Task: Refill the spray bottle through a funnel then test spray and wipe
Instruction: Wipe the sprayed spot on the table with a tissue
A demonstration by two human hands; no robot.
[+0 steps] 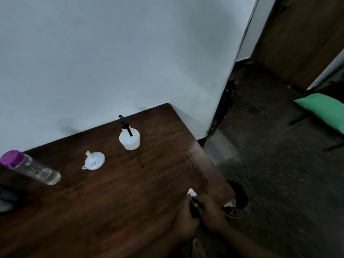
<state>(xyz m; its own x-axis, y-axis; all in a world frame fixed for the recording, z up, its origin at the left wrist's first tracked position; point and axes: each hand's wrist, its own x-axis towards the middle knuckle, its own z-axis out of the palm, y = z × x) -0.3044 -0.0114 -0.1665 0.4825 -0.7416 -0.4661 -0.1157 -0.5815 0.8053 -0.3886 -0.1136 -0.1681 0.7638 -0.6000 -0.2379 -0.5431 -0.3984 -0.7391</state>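
- White spray bottle (129, 138) stands upright at the table's far side, near the wall (111, 62); whether it holds liquid cannot be told.
- Purple-capped bottle (31, 167) at the left edge holds some clear liquid.
- Funnel (94, 161) rests mouth down, spout up, between the two.
- Dark wood table (111, 211) sits in a corner; dark floor (279, 183), a green cushion (323, 108) and a wood door (301, 38) lie to the right.
- Spray bottle's black trigger head is on.
- Left hand (186, 218) grips a white tissue (191, 192) on the table; right hand (212, 215) presses close, its hold too blurred to tell.
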